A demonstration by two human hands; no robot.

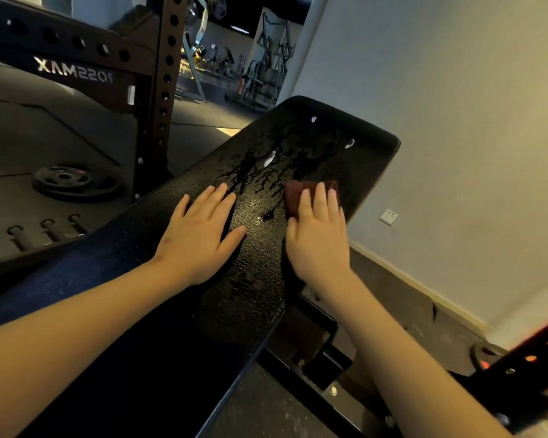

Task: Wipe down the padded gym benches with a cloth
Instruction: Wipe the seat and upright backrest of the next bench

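We see the black padded bench (203,279) running from the near left to the far right, wet with droplets at its far end. Our right hand (320,245) presses a dark red cloth (298,192) flat under straight fingers there. Our left hand (200,235) rests spread on the pad just beside it. 1 weight plate (73,181) lies on the floor at the left.

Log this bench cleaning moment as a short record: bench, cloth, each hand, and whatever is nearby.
bench: black padded top, wet streaks across its far half
cloth: dark red, lying on the pad beside the streaks
right hand: fingers straight, pressing on the cloth
left hand: flat on the pad, apart from the cloth
nearby: weight plate on the floor, rack beside it, socket on the wall
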